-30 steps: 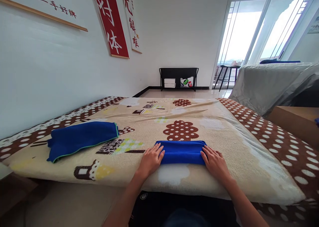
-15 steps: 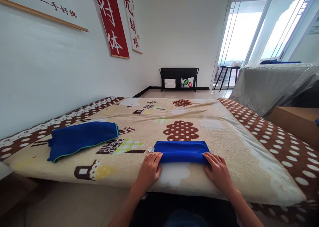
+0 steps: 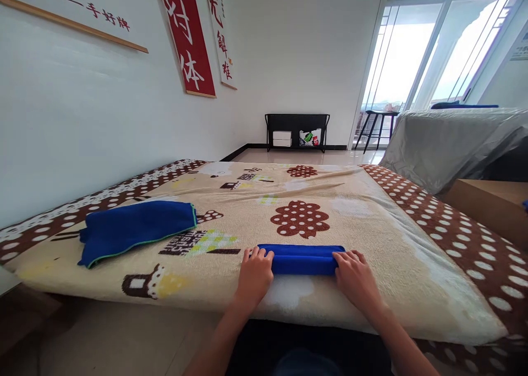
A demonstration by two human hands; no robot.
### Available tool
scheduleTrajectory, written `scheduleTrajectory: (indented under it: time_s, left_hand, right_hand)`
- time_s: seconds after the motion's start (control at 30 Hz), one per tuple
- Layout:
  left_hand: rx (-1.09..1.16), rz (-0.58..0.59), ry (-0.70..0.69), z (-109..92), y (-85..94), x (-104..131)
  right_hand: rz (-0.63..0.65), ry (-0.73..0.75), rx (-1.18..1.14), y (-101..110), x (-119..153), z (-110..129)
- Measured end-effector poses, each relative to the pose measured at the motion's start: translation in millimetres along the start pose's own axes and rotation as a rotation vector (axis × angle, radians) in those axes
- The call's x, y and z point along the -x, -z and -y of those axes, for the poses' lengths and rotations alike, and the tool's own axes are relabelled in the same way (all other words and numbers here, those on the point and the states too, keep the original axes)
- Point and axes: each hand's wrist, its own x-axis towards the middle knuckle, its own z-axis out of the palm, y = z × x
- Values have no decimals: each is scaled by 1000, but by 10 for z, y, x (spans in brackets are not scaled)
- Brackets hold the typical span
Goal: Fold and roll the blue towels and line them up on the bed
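Observation:
A blue towel [image 3: 304, 264], folded into a narrow strip, lies near the front edge of a bed covered by a patterned beige blanket [image 3: 231, 211]. My left hand [image 3: 256, 271] grips its left end, fingers curled over the top. At the right end, my right hand [image 3: 355, 271] has its fingers bent over the cloth in the same way. My thumbs are mostly hidden from view. Farther left, apart from both hands, a second blue towel [image 3: 138, 230] with green edging lies loosely folded on the blanket.
Brown polka-dot fabric [image 3: 466, 241] borders the blanket on both sides. A cardboard box [image 3: 487, 203] stands at the right, before a plastic-covered piece of furniture [image 3: 449, 139]. A black rack [image 3: 297, 130] and a stool [image 3: 377, 128] are at the back.
The far part of the towel has been folded toward me, so the strip is narrower. Both hands have moved slightly inward along with its ends. The other towel has not moved.

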Motion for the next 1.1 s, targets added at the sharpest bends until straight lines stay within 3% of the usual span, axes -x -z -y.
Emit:
scheduleTrajectory:
  time_s: [0.07, 0.13, 0.23, 0.33, 0.5, 0.67, 0.83, 1.1]
  left_hand:
    - [45, -10, 5, -151, -29, -93]
    - [156, 38, -95, -276, -79, -186]
    - [264, 82, -179, -336, -174, -258]
    - [254, 47, -113, -207, -257, -224]
    - [198, 36, -21, 246, -303, -46]
    - [70, -75, -98, 541, -253, 112]
    - [105, -76, -321, 509, -166, 222]
    - [91, 55, -195, 369, -210, 39]
  right_hand:
    - [-9, 95, -57, -34, -82, 202]
    - [20, 220, -145, -81, -170, 376]
    - [65, 263, -220, -159, -277, 449]
    - [76, 163, -210, -241, -306, 256]
    - [18, 31, -109, -353, -129, -302]
    - [-93, 27, 32, -308, 70, -593]
    - [-87, 216, -6, -216, 142, -524]
    - [-33, 121, -93, -359, -4, -439]
